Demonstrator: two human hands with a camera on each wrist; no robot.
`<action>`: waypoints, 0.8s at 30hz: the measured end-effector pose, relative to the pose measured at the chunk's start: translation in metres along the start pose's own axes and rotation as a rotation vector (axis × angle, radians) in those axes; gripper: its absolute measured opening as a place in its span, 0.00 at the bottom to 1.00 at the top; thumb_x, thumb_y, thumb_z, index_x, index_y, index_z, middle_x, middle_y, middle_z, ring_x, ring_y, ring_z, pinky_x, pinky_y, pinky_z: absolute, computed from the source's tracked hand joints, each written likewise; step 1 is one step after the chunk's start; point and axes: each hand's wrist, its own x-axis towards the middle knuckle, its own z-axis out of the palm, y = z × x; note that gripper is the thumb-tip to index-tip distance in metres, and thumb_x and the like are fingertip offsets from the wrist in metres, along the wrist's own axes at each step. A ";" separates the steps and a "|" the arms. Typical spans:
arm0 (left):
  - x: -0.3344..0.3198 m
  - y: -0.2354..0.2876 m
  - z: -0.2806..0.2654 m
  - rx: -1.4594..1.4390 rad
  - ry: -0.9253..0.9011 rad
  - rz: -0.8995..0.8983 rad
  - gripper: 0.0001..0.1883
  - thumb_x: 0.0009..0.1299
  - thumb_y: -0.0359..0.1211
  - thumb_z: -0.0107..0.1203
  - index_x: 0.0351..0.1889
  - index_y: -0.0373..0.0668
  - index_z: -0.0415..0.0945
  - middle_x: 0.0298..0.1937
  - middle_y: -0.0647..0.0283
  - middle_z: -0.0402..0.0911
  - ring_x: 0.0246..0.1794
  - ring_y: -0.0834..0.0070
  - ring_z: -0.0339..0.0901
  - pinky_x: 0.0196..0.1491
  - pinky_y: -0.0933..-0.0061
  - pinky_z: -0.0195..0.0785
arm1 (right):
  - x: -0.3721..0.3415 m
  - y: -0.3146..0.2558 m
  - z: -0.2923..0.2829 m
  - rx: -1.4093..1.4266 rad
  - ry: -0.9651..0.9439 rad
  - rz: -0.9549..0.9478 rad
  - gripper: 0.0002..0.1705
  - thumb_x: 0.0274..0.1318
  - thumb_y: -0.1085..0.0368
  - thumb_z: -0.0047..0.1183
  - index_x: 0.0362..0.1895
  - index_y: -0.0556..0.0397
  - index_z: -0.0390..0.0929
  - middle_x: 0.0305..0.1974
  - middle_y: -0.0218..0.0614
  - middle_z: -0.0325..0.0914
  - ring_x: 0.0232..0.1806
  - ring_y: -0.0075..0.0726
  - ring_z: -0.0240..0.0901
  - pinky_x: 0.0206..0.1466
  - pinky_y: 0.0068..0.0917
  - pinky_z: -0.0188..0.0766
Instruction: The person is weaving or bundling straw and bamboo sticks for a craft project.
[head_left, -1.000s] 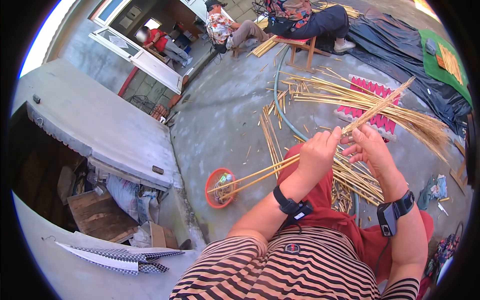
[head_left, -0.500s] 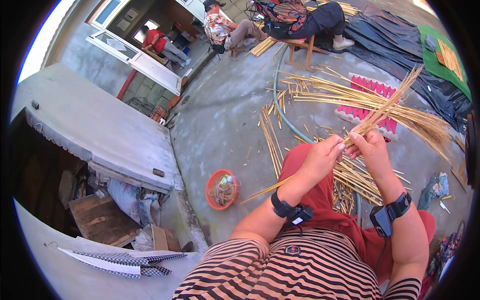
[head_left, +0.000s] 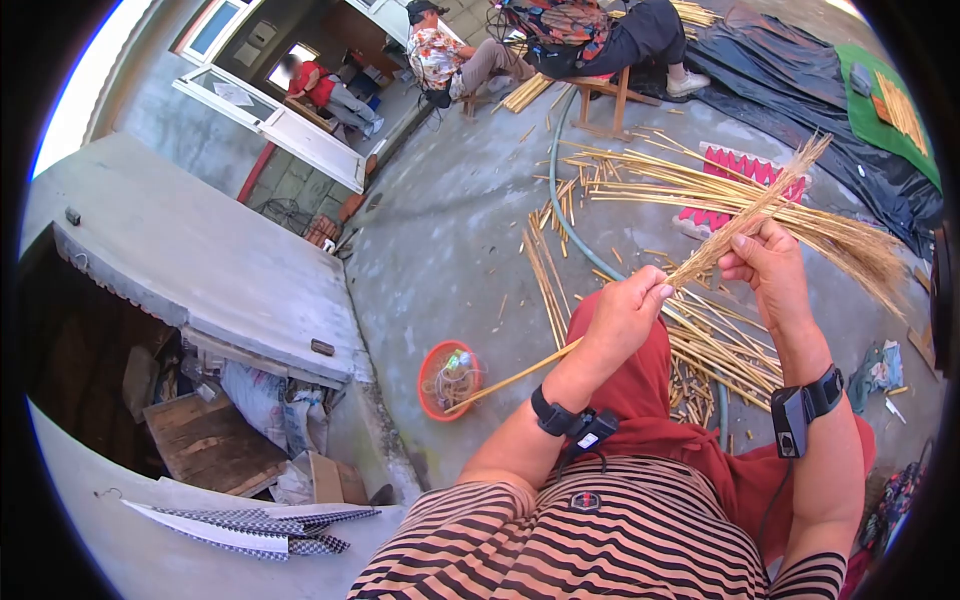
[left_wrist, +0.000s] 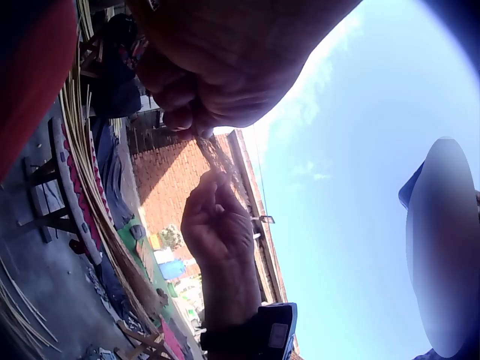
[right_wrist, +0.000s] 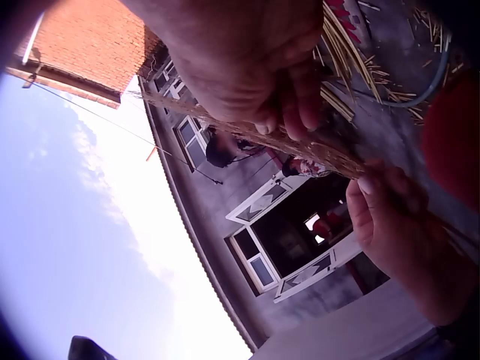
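Observation:
In the head view my left hand (head_left: pixel 625 310) grips a dry broomcorn stalk with a feathery head (head_left: pixel 770 200), thumb on top, just below where the head begins. The bare stem (head_left: pixel 515 378) runs back under my left forearm to the lower left. Farther up, my right hand (head_left: pixel 772 268) pinches strands of the head between thumb and curled fingers. In the right wrist view the brushy head (right_wrist: pixel 326 154) stretches between both hands, with the right fingers (right_wrist: pixel 304 101) bent over it. The left wrist view shows my right hand (left_wrist: pixel 217 225) at the head, beyond the left.
A broomcorn pile (head_left: pixel 690 195) lies across a low pink-and-white stand (head_left: pixel 745 165) ahead. Cut stalks (head_left: pixel 720 345) and a hose (head_left: pixel 558 190) lie on the concrete. An orange bowl (head_left: pixel 432 405) stands at left. Seated people (head_left: pixel 440 60) are farther off.
My hands met near the base of the head half a second ago. Now the right hand is farther up and right along it, apart from the left. The stem's end reaches the bowl again.

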 end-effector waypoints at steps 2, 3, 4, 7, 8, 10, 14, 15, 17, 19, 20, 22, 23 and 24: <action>0.003 0.006 -0.002 0.064 0.023 0.062 0.04 0.68 0.30 0.50 0.33 0.39 0.73 0.16 0.69 0.68 0.17 0.84 0.62 0.23 0.79 0.58 | 0.005 -0.002 -0.008 0.003 0.039 -0.013 0.04 0.59 0.69 0.49 0.37 0.55 0.72 0.30 0.32 0.76 0.27 0.22 0.75 0.29 0.18 0.75; 0.003 0.005 -0.004 0.085 0.029 0.076 0.04 0.68 0.30 0.50 0.33 0.39 0.73 0.16 0.69 0.68 0.17 0.84 0.62 0.22 0.78 0.58 | 0.008 -0.004 -0.014 0.011 0.055 -0.031 0.04 0.59 0.68 0.49 0.37 0.55 0.72 0.30 0.32 0.76 0.27 0.22 0.75 0.30 0.18 0.75; 0.004 0.002 -0.005 0.108 0.035 0.091 0.04 0.68 0.30 0.50 0.33 0.39 0.73 0.16 0.68 0.68 0.17 0.83 0.63 0.22 0.78 0.58 | 0.012 -0.006 -0.022 0.020 0.071 -0.049 0.04 0.59 0.68 0.49 0.37 0.55 0.72 0.31 0.32 0.76 0.27 0.22 0.75 0.31 0.18 0.75; 0.005 -0.009 -0.014 0.162 0.065 0.091 0.04 0.68 0.29 0.50 0.33 0.40 0.73 0.16 0.68 0.68 0.16 0.84 0.63 0.22 0.78 0.58 | 0.025 -0.019 -0.051 0.084 0.154 -0.156 0.03 0.60 0.67 0.49 0.36 0.52 0.72 0.30 0.29 0.76 0.28 0.20 0.74 0.31 0.17 0.75; 0.005 -0.012 -0.018 0.177 0.076 0.082 0.04 0.68 0.29 0.50 0.33 0.40 0.73 0.16 0.68 0.68 0.16 0.84 0.63 0.21 0.78 0.58 | 0.028 -0.024 -0.060 0.105 0.194 -0.191 0.03 0.60 0.66 0.49 0.36 0.52 0.72 0.30 0.29 0.76 0.28 0.19 0.74 0.31 0.17 0.74; 0.005 -0.015 -0.030 0.142 0.142 -0.021 0.05 0.69 0.29 0.49 0.33 0.40 0.73 0.16 0.70 0.68 0.17 0.85 0.62 0.21 0.80 0.56 | 0.034 -0.036 -0.074 0.154 0.259 -0.249 0.03 0.61 0.66 0.49 0.36 0.51 0.72 0.30 0.28 0.76 0.28 0.17 0.73 0.30 0.15 0.74; 0.008 -0.016 -0.044 -0.193 0.250 -0.166 0.06 0.70 0.30 0.48 0.34 0.40 0.74 0.18 0.73 0.67 0.18 0.89 0.60 0.21 0.85 0.52 | 0.032 -0.038 -0.081 0.185 0.252 -0.261 0.04 0.61 0.64 0.48 0.37 0.50 0.73 0.30 0.27 0.75 0.25 0.15 0.70 0.26 0.11 0.70; 0.007 -0.009 -0.042 -0.322 0.234 -0.163 0.06 0.71 0.30 0.46 0.34 0.40 0.73 0.19 0.74 0.67 0.19 0.89 0.59 0.23 0.86 0.50 | 0.029 -0.032 -0.074 0.118 0.212 -0.198 0.06 0.61 0.63 0.49 0.38 0.50 0.73 0.30 0.28 0.75 0.25 0.15 0.70 0.25 0.11 0.69; 0.006 -0.007 -0.032 -0.311 0.166 -0.101 0.06 0.71 0.30 0.46 0.34 0.40 0.73 0.20 0.74 0.66 0.20 0.89 0.59 0.23 0.87 0.51 | 0.018 -0.015 -0.043 -0.019 0.136 -0.074 0.08 0.61 0.61 0.49 0.40 0.51 0.74 0.30 0.28 0.75 0.24 0.14 0.69 0.23 0.09 0.66; 0.008 0.001 -0.015 -0.286 0.103 -0.068 0.06 0.71 0.30 0.46 0.34 0.40 0.73 0.20 0.74 0.67 0.20 0.90 0.59 0.24 0.87 0.51 | 0.000 -0.009 -0.005 -0.186 -0.074 0.104 0.14 0.58 0.59 0.51 0.45 0.53 0.73 0.31 0.29 0.75 0.24 0.15 0.69 0.21 0.10 0.63; 0.005 0.008 -0.010 -0.264 0.065 -0.073 0.06 0.71 0.30 0.46 0.34 0.40 0.73 0.20 0.74 0.67 0.20 0.90 0.59 0.24 0.87 0.51 | -0.009 -0.008 0.009 -0.188 -0.128 0.130 0.20 0.54 0.58 0.53 0.49 0.54 0.71 0.31 0.29 0.75 0.24 0.16 0.69 0.21 0.11 0.62; -0.002 0.008 0.001 -0.242 -0.029 -0.115 0.06 0.70 0.29 0.47 0.34 0.40 0.74 0.19 0.74 0.67 0.20 0.89 0.60 0.23 0.87 0.51 | -0.015 -0.005 0.014 -0.231 -0.231 0.078 0.20 0.53 0.60 0.56 0.48 0.56 0.71 0.30 0.29 0.74 0.24 0.17 0.69 0.20 0.12 0.61; -0.006 0.010 0.005 -0.237 -0.058 -0.142 0.06 0.70 0.29 0.47 0.34 0.40 0.74 0.19 0.74 0.67 0.19 0.90 0.59 0.23 0.87 0.50 | -0.017 -0.004 0.011 -0.183 -0.185 0.074 0.18 0.52 0.61 0.56 0.45 0.57 0.72 0.28 0.29 0.75 0.23 0.17 0.69 0.20 0.13 0.61; -0.008 0.014 0.007 -0.222 -0.069 -0.161 0.06 0.70 0.29 0.47 0.34 0.40 0.74 0.19 0.74 0.67 0.19 0.90 0.59 0.22 0.87 0.50 | -0.015 -0.004 0.005 -0.133 -0.158 0.056 0.15 0.52 0.63 0.56 0.42 0.57 0.74 0.26 0.30 0.75 0.22 0.17 0.69 0.20 0.13 0.61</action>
